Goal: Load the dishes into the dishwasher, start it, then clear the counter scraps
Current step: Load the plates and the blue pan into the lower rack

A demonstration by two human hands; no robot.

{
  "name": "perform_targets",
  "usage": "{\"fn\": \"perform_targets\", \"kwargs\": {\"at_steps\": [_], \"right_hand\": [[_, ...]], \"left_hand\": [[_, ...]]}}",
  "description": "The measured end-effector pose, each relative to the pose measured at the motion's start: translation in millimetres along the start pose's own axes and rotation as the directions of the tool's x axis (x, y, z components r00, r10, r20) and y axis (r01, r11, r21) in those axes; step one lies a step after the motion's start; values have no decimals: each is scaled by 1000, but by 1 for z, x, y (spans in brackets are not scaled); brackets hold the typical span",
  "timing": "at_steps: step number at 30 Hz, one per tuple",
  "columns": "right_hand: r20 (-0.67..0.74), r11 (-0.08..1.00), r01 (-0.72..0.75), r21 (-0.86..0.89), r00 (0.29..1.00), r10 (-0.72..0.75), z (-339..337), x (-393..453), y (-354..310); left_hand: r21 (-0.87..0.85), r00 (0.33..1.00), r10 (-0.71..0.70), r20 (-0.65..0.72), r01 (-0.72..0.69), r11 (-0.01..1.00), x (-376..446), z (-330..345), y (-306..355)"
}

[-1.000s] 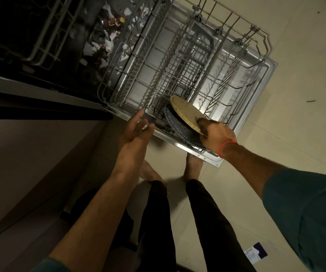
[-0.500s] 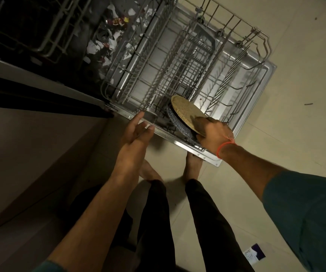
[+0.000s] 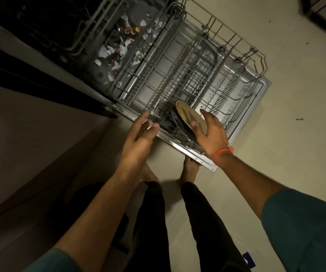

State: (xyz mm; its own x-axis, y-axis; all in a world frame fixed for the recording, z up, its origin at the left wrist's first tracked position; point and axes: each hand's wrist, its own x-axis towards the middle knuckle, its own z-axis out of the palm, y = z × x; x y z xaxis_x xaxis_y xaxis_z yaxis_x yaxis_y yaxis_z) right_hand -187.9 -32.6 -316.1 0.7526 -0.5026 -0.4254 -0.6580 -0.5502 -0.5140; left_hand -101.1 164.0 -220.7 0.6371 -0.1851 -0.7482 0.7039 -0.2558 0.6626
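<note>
The dishwasher's lower wire rack [image 3: 234,39] is pulled out over the open door [image 3: 260,101]. A tan round plate [image 3: 186,114] stands on edge in the rack's near corner. It leans against a dark speckled plate [image 3: 174,119] just left of it. My right hand [image 3: 210,134], with an orange band at the wrist, hovers over the tan plate with fingers spread; the thumb lies at the plate's face. My left hand [image 3: 138,138] is held flat and empty beside the rack's near-left edge.
Torn paper and wrapper scraps [image 3: 122,42] lie in the dishwasher tub, under the upper rack [image 3: 87,30]. A cabinet front [image 3: 30,134] runs along the left. My bare feet [image 3: 190,169] stand at the door's near edge. A purple-and-white item [image 3: 249,261] lies on the tiled floor.
My right hand has opened its grip on the tan plate, which now stands in the rack. The left hand has stayed near the rack's edge.
</note>
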Motion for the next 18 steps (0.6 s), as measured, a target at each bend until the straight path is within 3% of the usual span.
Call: {"fn": "perform_targets", "kwargs": {"at_steps": [9, 18], "right_hand": [[-70, 977, 1, 215, 997, 15, -58, -32, -75], [-43, 916, 232, 329, 972, -231, -120, -84, -169]], "left_hand": [[6, 995, 91, 35, -91, 996, -62, -15, 39], [-9, 970, 242, -2, -242, 970, -152, -13, 78]]}}
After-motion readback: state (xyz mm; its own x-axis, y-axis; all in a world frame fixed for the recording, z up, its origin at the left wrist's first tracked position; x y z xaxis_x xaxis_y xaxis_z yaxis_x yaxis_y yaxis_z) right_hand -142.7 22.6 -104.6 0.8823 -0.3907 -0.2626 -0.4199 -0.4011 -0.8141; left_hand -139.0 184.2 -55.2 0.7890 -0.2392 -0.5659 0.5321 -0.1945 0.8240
